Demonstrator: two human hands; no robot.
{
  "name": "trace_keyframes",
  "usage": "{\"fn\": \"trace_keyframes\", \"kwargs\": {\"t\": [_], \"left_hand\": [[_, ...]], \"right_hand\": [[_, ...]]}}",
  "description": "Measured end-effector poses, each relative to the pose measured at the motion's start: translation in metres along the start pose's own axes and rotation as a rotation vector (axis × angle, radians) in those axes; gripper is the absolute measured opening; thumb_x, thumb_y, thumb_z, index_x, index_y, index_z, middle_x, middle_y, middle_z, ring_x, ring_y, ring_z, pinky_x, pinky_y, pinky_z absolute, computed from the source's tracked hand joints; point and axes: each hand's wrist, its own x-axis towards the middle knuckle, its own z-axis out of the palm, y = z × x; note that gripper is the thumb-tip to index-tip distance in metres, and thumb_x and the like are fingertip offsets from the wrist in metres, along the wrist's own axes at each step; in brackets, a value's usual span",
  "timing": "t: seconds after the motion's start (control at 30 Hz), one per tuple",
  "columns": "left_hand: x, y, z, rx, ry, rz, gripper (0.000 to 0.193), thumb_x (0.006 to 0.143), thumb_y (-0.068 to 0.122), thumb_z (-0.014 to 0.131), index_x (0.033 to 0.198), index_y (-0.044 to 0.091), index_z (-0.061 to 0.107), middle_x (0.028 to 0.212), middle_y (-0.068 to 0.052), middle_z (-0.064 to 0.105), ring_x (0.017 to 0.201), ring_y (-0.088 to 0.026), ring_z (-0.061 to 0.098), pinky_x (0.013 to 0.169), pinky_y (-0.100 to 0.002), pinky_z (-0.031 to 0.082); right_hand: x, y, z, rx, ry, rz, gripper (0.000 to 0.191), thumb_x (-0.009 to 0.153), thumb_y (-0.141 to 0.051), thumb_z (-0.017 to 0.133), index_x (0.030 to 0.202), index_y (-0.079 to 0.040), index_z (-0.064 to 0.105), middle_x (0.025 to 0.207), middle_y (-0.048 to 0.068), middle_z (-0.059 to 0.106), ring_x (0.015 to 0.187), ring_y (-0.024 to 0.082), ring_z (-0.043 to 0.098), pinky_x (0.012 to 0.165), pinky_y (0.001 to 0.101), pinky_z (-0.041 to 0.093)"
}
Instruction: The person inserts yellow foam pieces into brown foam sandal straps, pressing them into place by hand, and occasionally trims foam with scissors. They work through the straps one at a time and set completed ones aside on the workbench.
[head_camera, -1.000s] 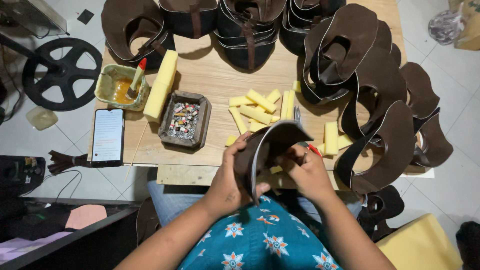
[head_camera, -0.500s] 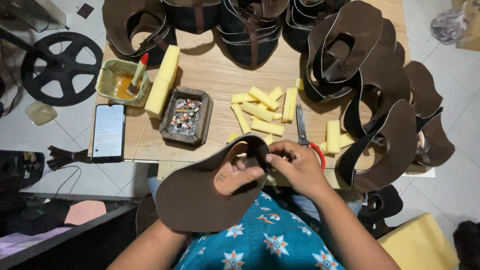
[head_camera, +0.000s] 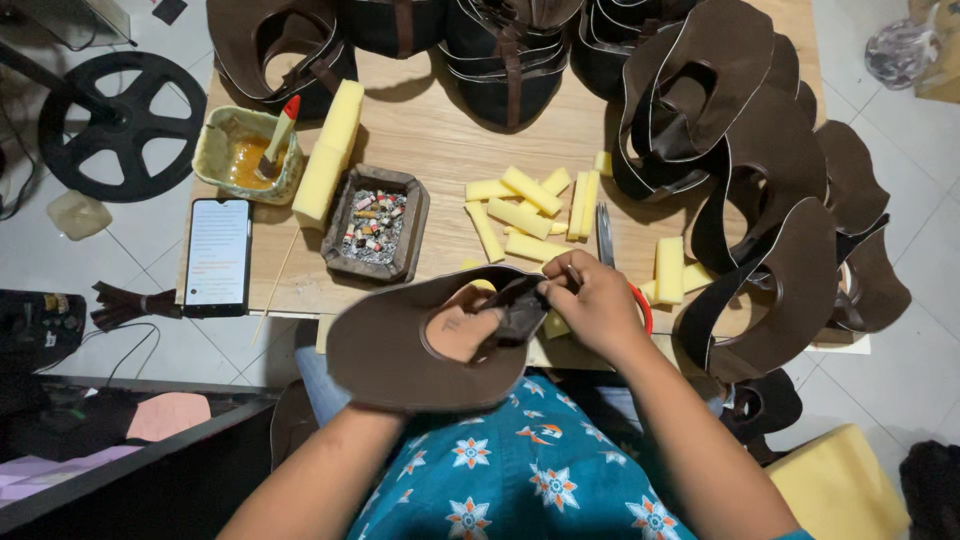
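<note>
I hold a dark brown leather shoe-upper piece (head_camera: 385, 355) flat over my lap at the table's near edge. My left hand (head_camera: 462, 325) reaches up through its middle opening, palm showing, and supports it from below. My right hand (head_camera: 592, 303) pinches the piece's folded strap at its right rim. Yellow foam strips (head_camera: 530, 212) lie scattered on the wooden table (head_camera: 440, 135) just beyond my hands. Scissors with a red handle (head_camera: 608, 240) lie beside my right hand.
Stacks of brown leather uppers (head_camera: 745, 190) crowd the table's back and right side. At left stand a glue pot with a brush (head_camera: 248, 155), a long foam block (head_camera: 328, 155), a tray of small bits (head_camera: 376, 222) and a phone (head_camera: 217, 252). A black reel (head_camera: 120, 125) lies on the floor.
The leather piece was turned from edge-on to lying flat and wide over my lap. My left hand has come up through its opening, while my right hand stays pinched at its rim.
</note>
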Motion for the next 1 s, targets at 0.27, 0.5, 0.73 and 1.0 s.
{"fn": "trace_keyframes", "kwargs": {"t": [0.27, 0.5, 0.73, 1.0], "left_hand": [[-0.003, -0.004, -0.004, 0.207, 0.259, -0.146, 0.036, 0.083, 0.014, 0.069, 0.118, 0.005, 0.063, 0.077, -0.009, 0.067, 0.065, -0.013, 0.063, 0.060, -0.025, 0.051], [0.017, -0.034, -0.001, -0.052, 0.299, 0.102, 0.039, 0.084, 0.004, 0.067, 0.121, -0.003, 0.058, 0.101, -0.012, 0.062, 0.092, -0.015, 0.059, 0.081, -0.024, 0.051], [0.019, -0.029, 0.000, -0.231, 0.272, -0.208, 0.042, 0.085, 0.008, 0.059, 0.126, 0.000, 0.050, 0.104, -0.009, 0.070, 0.082, -0.012, 0.067, 0.059, -0.026, 0.056], [0.016, -0.019, -0.004, -0.296, 0.216, -0.155, 0.039, 0.087, 0.008, 0.060, 0.123, -0.005, 0.053, 0.101, -0.011, 0.071, 0.074, -0.013, 0.067, 0.056, -0.025, 0.054]], "right_hand": [[0.021, 0.012, -0.019, -0.316, 0.227, -0.123, 0.031, 0.093, -0.012, 0.069, 0.120, 0.001, 0.063, 0.112, 0.020, 0.062, 0.100, 0.034, 0.064, 0.089, 0.0415, 0.051], [0.020, 0.016, -0.021, -0.627, 0.363, -0.352, 0.034, 0.088, -0.013, 0.070, 0.120, -0.002, 0.063, 0.110, 0.022, 0.063, 0.105, 0.042, 0.062, 0.090, 0.0481, 0.049], [-0.009, 0.003, 0.011, -0.635, 0.033, 0.010, 0.053, 0.078, -0.032, 0.079, 0.119, -0.003, 0.062, 0.101, 0.019, 0.073, 0.091, 0.040, 0.069, 0.075, 0.0511, 0.053], [-0.007, 0.004, 0.001, -0.122, 0.074, 0.033, 0.031, 0.088, -0.032, 0.074, 0.096, -0.004, 0.064, 0.073, 0.005, 0.066, 0.062, 0.013, 0.060, 0.059, 0.0295, 0.050]]}}
